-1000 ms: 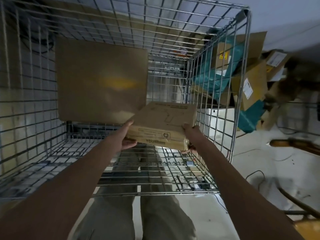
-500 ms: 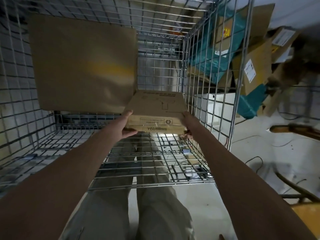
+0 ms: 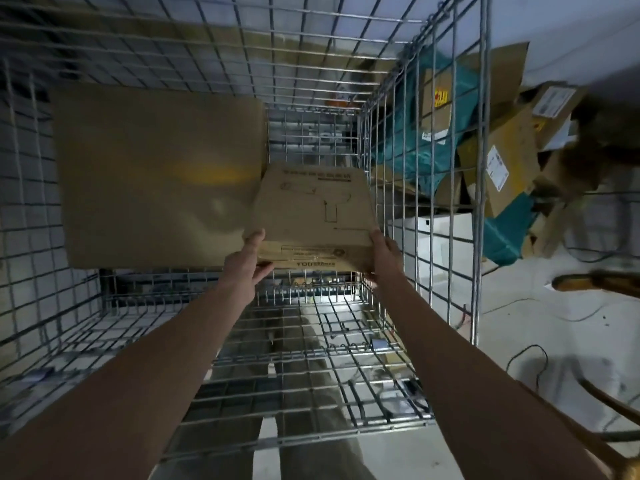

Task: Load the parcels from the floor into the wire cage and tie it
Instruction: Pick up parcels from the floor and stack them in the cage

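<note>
Two hands on one parcel: small cardboard box (image 3: 313,216) held at centre frame, left hand (image 3: 246,263) at its lower left corner, right hand (image 3: 382,252) at its lower right corner.
Step in hand: loading, judged from the box carried inside the wire cage (image 3: 481,168) above the mesh floor (image 3: 311,372), not yet set down.
Box position: raised off the mesh floor, just right of the large flat carton (image 3: 156,174) that stands against the rear mesh in the left half of the frame; overlapping that carton's right edge in the picture, contact not clear.
Left fingers: thumb up along the box's left edge, other fingers curled under the bottom corner; narrow, closed on cardboard.
Right fingers: wrapped round the right corner, mostly hidden behind the box; closed on it, exact spread not visible.
Next move, as judgement: lower the box into the gap between the large carton and the right mesh wall, near the back, then release both grips.
Care needed: narrow slot; box corner likely to catch on wire or tip the leaning carton.
Remaining work: pile of parcels (image 3: 498,161) outside the cage, upper right of the frame, cardboard and teal bags mixed; tying not begun, no cord visible.
</note>
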`<state>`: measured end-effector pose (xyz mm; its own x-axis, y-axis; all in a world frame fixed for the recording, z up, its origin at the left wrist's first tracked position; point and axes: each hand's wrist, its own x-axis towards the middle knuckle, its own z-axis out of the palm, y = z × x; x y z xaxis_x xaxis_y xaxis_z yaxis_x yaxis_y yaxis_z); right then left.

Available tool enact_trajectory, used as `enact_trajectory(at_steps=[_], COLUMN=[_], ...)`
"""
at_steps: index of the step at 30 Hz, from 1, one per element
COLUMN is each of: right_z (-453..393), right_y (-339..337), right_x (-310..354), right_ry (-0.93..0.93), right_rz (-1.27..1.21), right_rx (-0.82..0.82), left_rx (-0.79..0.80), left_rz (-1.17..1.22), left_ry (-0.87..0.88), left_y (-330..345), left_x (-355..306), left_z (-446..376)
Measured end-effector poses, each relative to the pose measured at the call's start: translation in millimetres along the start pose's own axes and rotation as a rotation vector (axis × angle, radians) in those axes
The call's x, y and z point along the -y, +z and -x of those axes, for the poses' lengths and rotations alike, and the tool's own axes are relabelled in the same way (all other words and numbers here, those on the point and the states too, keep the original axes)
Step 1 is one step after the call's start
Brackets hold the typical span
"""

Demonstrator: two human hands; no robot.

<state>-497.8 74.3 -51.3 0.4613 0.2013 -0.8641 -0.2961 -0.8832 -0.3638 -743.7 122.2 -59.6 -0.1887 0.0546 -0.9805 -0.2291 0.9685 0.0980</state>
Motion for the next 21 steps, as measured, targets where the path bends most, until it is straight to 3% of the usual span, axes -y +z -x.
enact_trajectory(at_steps=[9, 13, 18, 21], right_z=[-49.0, -67.4, -102.4, -108.6], right_y=[50.9, 59.8, 63.7, 60.2], right_x=[-28.0, -65.8, -92.3, -106.3], right_ry=[-0.140, -0.029, 0.056, 0.196], right_rz=[-0.408, -0.612, -0.743, -0.939], right_rx=[-0.192, -0.106, -0.127, 0.095], left_rx=[0.150, 0.160, 0.161, 0.158], left_rz=[0.111, 0.087, 0.118, 0.165], left_ry=[0.217, 0.214, 0.110, 0.057], left_y=[20.7, 26.1, 25.2, 27.1], left_x=[-3.9, 10.0, 43.3, 57.0], left_z=[-62.4, -81.2, -107.0, -114.5])
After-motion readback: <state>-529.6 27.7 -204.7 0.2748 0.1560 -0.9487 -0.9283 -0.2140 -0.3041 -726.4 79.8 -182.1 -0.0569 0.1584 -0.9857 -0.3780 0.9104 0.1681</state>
